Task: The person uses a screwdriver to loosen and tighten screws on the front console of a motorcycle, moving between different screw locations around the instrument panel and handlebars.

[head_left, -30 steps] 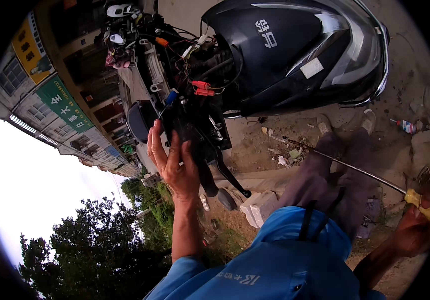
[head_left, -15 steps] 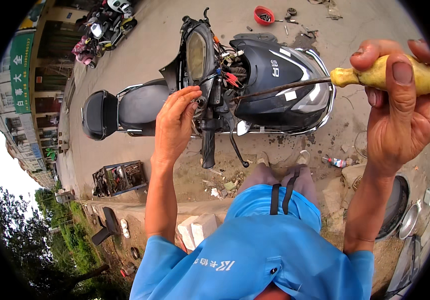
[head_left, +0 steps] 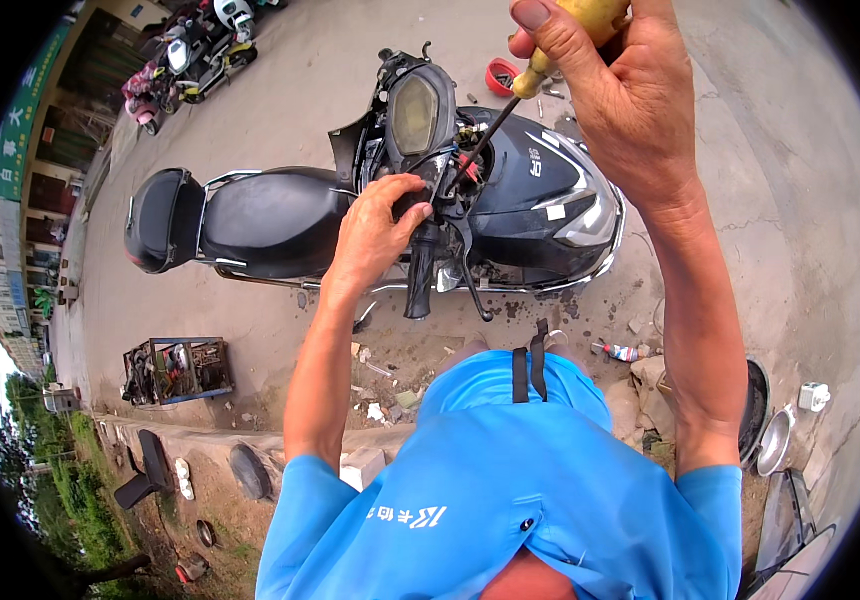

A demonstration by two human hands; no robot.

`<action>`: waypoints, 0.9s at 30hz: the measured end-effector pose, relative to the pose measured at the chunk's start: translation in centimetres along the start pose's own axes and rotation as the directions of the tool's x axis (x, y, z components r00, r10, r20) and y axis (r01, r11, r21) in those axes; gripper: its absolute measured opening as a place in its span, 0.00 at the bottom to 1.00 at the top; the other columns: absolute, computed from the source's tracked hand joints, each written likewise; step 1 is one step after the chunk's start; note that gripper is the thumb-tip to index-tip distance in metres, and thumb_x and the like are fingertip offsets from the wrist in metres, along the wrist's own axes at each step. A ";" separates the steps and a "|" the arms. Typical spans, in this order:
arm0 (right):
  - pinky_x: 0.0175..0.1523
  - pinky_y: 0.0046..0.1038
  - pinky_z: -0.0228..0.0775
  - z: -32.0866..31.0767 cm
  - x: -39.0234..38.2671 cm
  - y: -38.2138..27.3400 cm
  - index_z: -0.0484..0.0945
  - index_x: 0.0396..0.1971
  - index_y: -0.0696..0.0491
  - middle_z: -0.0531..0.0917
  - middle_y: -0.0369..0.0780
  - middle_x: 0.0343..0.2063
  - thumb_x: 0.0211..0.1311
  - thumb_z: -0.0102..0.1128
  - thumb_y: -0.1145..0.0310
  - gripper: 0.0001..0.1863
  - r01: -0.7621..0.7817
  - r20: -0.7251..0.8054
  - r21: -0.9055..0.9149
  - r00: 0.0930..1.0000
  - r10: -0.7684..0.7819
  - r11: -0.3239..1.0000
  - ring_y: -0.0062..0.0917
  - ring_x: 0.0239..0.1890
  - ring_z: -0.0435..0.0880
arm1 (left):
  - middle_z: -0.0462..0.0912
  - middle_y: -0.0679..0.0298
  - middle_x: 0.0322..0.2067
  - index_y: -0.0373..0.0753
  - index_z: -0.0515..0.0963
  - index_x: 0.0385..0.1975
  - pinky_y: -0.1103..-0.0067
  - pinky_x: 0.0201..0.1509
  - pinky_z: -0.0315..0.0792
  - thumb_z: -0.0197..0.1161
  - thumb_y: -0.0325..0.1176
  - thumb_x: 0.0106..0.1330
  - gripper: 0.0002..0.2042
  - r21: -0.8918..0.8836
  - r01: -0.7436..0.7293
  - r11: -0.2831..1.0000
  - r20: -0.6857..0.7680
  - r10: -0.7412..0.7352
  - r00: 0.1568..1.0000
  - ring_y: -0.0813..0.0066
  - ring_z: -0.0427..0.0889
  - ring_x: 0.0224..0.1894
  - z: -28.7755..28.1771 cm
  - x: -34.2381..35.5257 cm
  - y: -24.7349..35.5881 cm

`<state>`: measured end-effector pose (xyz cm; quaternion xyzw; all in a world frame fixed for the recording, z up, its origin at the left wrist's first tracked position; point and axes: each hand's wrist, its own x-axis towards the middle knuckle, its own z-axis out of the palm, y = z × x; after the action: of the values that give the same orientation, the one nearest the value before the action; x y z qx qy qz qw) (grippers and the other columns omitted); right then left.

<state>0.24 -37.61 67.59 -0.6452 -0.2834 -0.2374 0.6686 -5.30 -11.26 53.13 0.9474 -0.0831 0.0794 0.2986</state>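
Note:
A black scooter (head_left: 540, 165) stands crosswise in front of me, its front cowl opened and wires showing near the instrument panel (head_left: 416, 115). My left hand (head_left: 378, 228) has its fingers and thumb bent round the handlebar (head_left: 420, 275), just above the black grip. High on the right, my right hand (head_left: 630, 110) is closed on the yellow handle of a long screwdriver (head_left: 532, 80). Its thin dark shaft slants down to the left, into the opening by the red connectors (head_left: 469, 167). The tip is hidden among the parts there.
A red bowl (head_left: 500, 76) with small parts sits beyond the scooter. A crate of tools (head_left: 178, 370) lies at the left. Metal basins (head_left: 775, 440) are on the right. Other scooters (head_left: 195, 55) are parked at the far left.
My right hand has swung up and left, tilting the screwdriver from nearly level to steep. My left hand has moved slightly right and down in view, and its fingers have bent over the handlebar.

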 end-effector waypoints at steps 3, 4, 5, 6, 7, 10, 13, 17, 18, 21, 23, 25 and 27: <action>0.33 0.20 0.75 0.9 0.6 -0.1 0.70 0.50 0.55 0.81 0.33 0.25 0.73 0.67 0.70 0.15 0.037 0.029 -0.149 0.999 -0.033 0.988 0.14 0.28 0.82 | 0.78 0.58 0.65 0.39 0.79 0.61 0.65 0.71 0.71 0.76 0.43 0.63 0.28 0.175 -0.026 0.984 -0.053 0.036 0.998 0.58 0.76 0.67 1.2 -0.8 0.6; 0.32 0.22 0.75 1.4 0.8 0.2 0.71 0.50 0.55 0.82 0.34 0.23 0.72 0.67 0.70 0.15 0.068 0.023 -0.121 0.998 -0.066 0.990 0.14 0.26 0.81 | 0.76 0.59 0.67 0.39 0.78 0.63 0.65 0.72 0.71 0.77 0.46 0.60 0.32 0.225 -0.040 0.974 -0.073 0.057 0.996 0.59 0.74 0.69 1.9 -0.8 0.3; 0.32 0.22 0.75 1.7 0.9 0.0 0.71 0.50 0.55 0.82 0.34 0.23 0.72 0.67 0.70 0.15 0.075 0.034 -0.124 0.997 -0.071 0.989 0.14 0.26 0.81 | 0.77 0.60 0.65 0.38 0.78 0.61 0.65 0.71 0.71 0.77 0.43 0.61 0.30 0.263 -0.033 0.964 -0.121 0.067 0.990 0.59 0.75 0.68 2.4 -0.9 0.6; 0.32 0.22 0.74 1.9 1.0 -0.2 0.71 0.50 0.55 0.82 0.33 0.23 0.72 0.67 0.70 0.15 0.056 0.049 -0.164 0.998 -0.048 0.985 0.14 0.26 0.81 | 0.78 0.60 0.64 0.38 0.78 0.60 0.65 0.70 0.72 0.76 0.41 0.61 0.28 0.257 -0.039 0.966 -0.130 0.074 0.989 0.59 0.75 0.68 2.7 -0.6 0.2; 0.32 0.21 0.74 2.0 1.1 -0.4 0.71 0.50 0.55 0.82 0.33 0.23 0.72 0.67 0.70 0.15 0.037 0.061 -0.205 0.998 -0.025 0.978 0.13 0.26 0.81 | 0.79 0.60 0.63 0.38 0.78 0.59 0.66 0.70 0.72 0.75 0.38 0.61 0.27 0.251 -0.045 0.967 -0.139 0.082 0.987 0.59 0.75 0.68 3.0 -0.3 -0.2; 0.31 0.21 0.72 1.8 1.3 -0.9 0.71 0.50 0.54 0.82 0.33 0.23 0.72 0.67 0.71 0.15 0.004 0.087 -0.223 0.996 0.016 0.975 0.13 0.26 0.79 | 0.79 0.61 0.63 0.39 0.77 0.59 0.66 0.70 0.73 0.72 0.32 0.60 0.25 0.171 -0.043 0.984 -0.127 0.065 0.990 0.59 0.75 0.67 3.3 -0.2 -0.8; 0.30 0.21 0.70 1.8 1.3 -0.9 0.71 0.50 0.54 0.79 0.32 0.22 0.72 0.67 0.71 0.14 0.018 0.054 -0.205 0.999 -0.007 0.979 0.13 0.24 0.77 | 0.79 0.62 0.63 0.40 0.77 0.59 0.66 0.71 0.71 0.71 0.29 0.59 0.25 0.021 -0.060 0.998 -0.140 0.062 0.988 0.59 0.75 0.68 3.2 0.2 0.0; 0.29 0.21 0.68 2.0 1.6 -0.2 0.71 0.50 0.54 0.74 0.30 0.20 0.73 0.66 0.71 0.14 0.101 0.133 -0.182 0.988 -0.077 0.978 0.12 0.23 0.74 | 0.79 0.61 0.64 0.38 0.79 0.57 0.68 0.74 0.69 0.68 0.23 0.62 0.21 0.062 -0.296 0.953 -0.083 0.300 0.950 0.57 0.73 0.69 2.3 0.8 0.2; 0.28 0.21 0.66 2.3 1.6 -0.6 0.71 0.50 0.54 0.73 0.29 0.20 0.73 0.66 0.72 0.13 0.054 0.125 -0.136 0.991 -0.037 0.989 0.12 0.22 0.72 | 0.82 0.59 0.60 0.36 0.81 0.53 0.68 0.70 0.71 0.68 0.23 0.64 0.17 0.018 -0.318 0.948 -0.102 0.318 0.943 0.57 0.76 0.66 2.2 1.0 0.7; 0.27 0.21 0.63 2.5 2.0 -0.7 0.71 0.50 0.54 0.70 0.29 0.19 0.73 0.65 0.71 0.13 0.058 0.147 -0.149 0.989 -0.036 0.987 0.12 0.22 0.70 | 0.86 0.57 0.52 0.35 0.84 0.50 0.68 0.64 0.75 0.68 0.25 0.66 0.13 -0.067 -0.276 0.959 -0.059 0.272 0.960 0.58 0.82 0.59 2.5 1.9 0.4; 0.27 0.21 0.62 2.6 2.2 -0.6 0.71 0.50 0.54 0.70 0.29 0.19 0.74 0.66 0.71 0.13 0.110 0.175 -0.204 0.982 -0.074 0.973 0.11 0.21 0.68 | 0.88 0.57 0.43 0.35 0.85 0.47 0.67 0.56 0.78 0.68 0.27 0.67 0.10 -0.073 -0.290 0.954 -0.095 0.283 0.954 0.59 0.85 0.51 2.6 2.5 0.4; 0.26 0.20 0.60 2.7 2.2 -0.5 0.72 0.49 0.54 0.68 0.28 0.18 0.73 0.67 0.70 0.13 0.097 0.214 -0.193 0.975 -0.054 0.976 0.11 0.21 0.66 | 0.88 0.58 0.41 0.35 0.86 0.45 0.68 0.52 0.80 0.67 0.26 0.68 0.09 -0.022 -0.298 0.954 -0.040 0.297 0.954 0.60 0.85 0.48 2.4 2.9 0.4; 0.26 0.20 0.60 2.8 2.2 -0.3 0.72 0.49 0.54 0.67 0.28 0.17 0.72 0.67 0.70 0.13 0.155 0.223 -0.197 0.969 -0.110 0.968 0.11 0.20 0.66 | 0.88 0.59 0.39 0.35 0.85 0.44 0.68 0.49 0.81 0.66 0.25 0.68 0.07 -0.003 -0.323 0.946 -0.059 0.323 0.945 0.59 0.86 0.46 2.6 2.9 0.6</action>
<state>1.44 -34.69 69.34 -0.7141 -0.3681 -0.2413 0.5443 -2.31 -13.54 51.95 0.9165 -0.2290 0.1539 0.2898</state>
